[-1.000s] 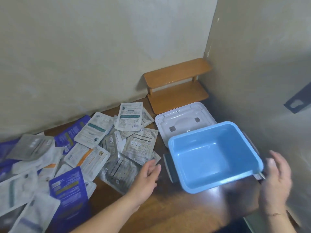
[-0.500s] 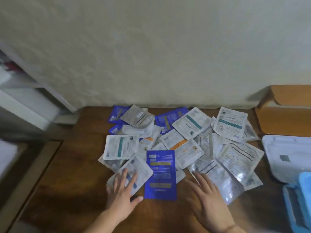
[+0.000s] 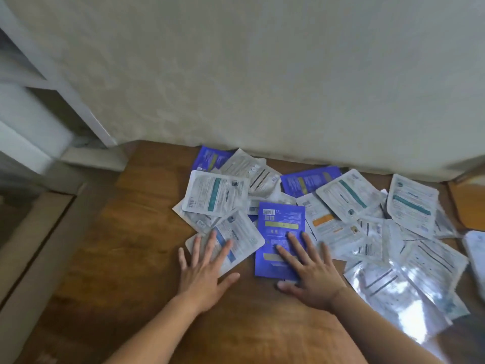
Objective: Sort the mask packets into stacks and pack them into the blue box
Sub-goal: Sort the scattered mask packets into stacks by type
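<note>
Several mask packets lie in a loose heap on the brown wooden table (image 3: 136,245), against the wall. Most are white or silver, a few are blue. My left hand (image 3: 207,269) lies flat with spread fingers on a white packet with a blue stripe (image 3: 241,237) at the heap's near left. My right hand (image 3: 307,269) lies flat with straight fingers on a blue packet (image 3: 278,227) in the middle. A shiny silver packet (image 3: 393,292) lies at the near right. The blue box is out of view.
The white lid (image 3: 476,250) shows as a sliver at the right edge, behind it a wooden stand (image 3: 469,206). White shelving (image 3: 39,114) stands at the left. The table's left edge runs beside a tan surface (image 3: 34,245).
The view swung left from the blue box to the packet heap. Both hands left the box; the left one settled on the white packet, the right one moved left onto the blue packet.
</note>
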Motion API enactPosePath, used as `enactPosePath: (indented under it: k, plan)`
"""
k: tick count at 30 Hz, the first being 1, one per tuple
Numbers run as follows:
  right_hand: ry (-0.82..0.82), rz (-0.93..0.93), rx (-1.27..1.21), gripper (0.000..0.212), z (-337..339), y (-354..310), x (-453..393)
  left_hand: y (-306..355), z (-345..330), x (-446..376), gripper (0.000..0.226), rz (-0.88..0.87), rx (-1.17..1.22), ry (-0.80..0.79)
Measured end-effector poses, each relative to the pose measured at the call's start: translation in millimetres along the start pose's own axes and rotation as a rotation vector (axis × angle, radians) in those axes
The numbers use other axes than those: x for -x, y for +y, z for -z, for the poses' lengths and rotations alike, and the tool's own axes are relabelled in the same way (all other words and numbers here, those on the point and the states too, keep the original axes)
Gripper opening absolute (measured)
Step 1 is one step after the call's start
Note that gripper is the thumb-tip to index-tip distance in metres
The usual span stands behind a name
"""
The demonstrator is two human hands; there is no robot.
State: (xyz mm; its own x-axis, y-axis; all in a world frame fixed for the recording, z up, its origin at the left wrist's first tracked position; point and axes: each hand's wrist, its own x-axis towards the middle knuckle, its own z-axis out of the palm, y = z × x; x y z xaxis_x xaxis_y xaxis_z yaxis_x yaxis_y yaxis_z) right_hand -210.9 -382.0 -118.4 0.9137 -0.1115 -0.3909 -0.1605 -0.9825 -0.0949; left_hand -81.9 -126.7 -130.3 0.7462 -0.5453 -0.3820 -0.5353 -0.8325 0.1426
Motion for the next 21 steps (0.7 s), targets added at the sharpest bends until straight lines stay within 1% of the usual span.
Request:
enactPosePath:
  k: [1,2,4,6,8,11,13,15,18,19,20,21]
  plan:
    - [0.061,-0.030,-0.018,0.084,3.8,-2.3,-12.6,-3.2,6.1,-8.8,0.082,0.016,-0.019,-0.020]
    - [0.097,-0.052,-0.024,0.084,5.1,-3.4,-23.8,-6.6,11.2,-16.5,0.088,0.027,-0.037,-0.036]
    - [0.023,-0.093,-0.025,0.092,12.5,-4.8,-37.8,-12.3,16.5,-27.5,0.099,0.024,-0.045,-0.053]
    - [-0.008,-0.084,0.007,0.097,17.3,-3.7,-42.8,-14.6,16.0,-32.1,0.101,0.018,-0.018,-0.055]
    - [0.038,-0.073,-0.005,0.102,21.4,-4.4,-35.2,-12.7,11.7,-31.3,0.096,0.023,0.037,-0.004]
    - [0.167,-0.120,-0.100,0.107,13.2,-3.3,-8.3,-7.3,7.3,-28.7,0.089,-0.011,0.026,0.156]
    - [0.279,-0.235,-0.184,0.104,-3.0,7.3,16.7,1.0,7.8,-31.7,0.086,-0.085,0.000,0.200]
    - [0.359,-0.435,-0.269,0.100,-18.7,25.7,46.3,15.9,10.7,-36.1,0.083,-0.221,-0.019,0.221]
    - [0.441,-0.766,-0.311,0.088,-35.8,59.2,93.0,46.7,18.4,-41.9,0.074,-0.416,0.003,0.223]
    - [0.442,-0.828,-0.325,0.084,-39.5,68.1,106.5,58.0,19.9,-42.7,0.070,-0.457,0.013,0.216]
    - [0.397,-0.845,-0.323,0.082,-43.4,76.0,117.2,69.7,20.1,-43.3,0.067,-0.490,0.023,0.216]
    - [0.308,-0.836,-0.298,0.082,-47.0,80.6,125.5,81.1,18.5,-42.3,0.063,-0.522,0.035,0.223]
